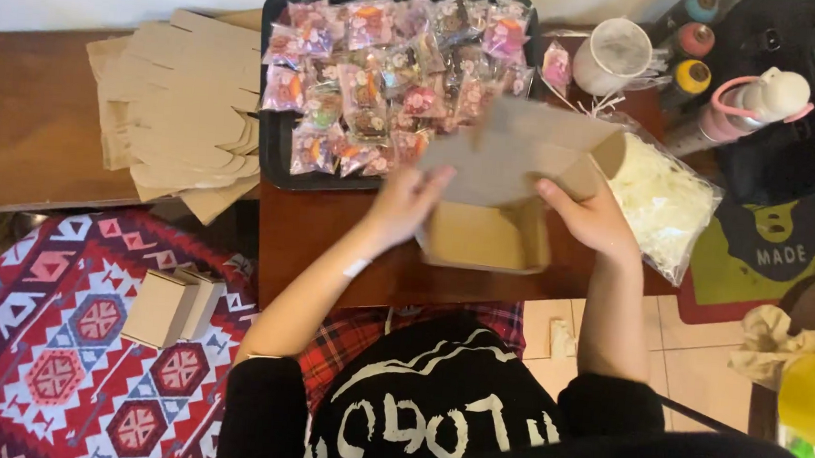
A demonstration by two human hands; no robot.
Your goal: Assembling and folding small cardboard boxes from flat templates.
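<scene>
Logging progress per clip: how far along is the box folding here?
Done: two folded boxes sit on the patterned rug. In hand: left hand and right hand hold a half-formed cardboard box. Left: a stack of flat blanks and a tray of wrapped treats.

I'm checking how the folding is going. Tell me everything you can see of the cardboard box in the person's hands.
The cardboard box is plain brown card, small and rectangular, open at the top with its bare inside showing. Its lid flaps stand up and spread, unfolded. It sits on the dark wooden table, just in front of the black tray. The left hand grips its left flap and wall; the right hand holds its right side.
</scene>
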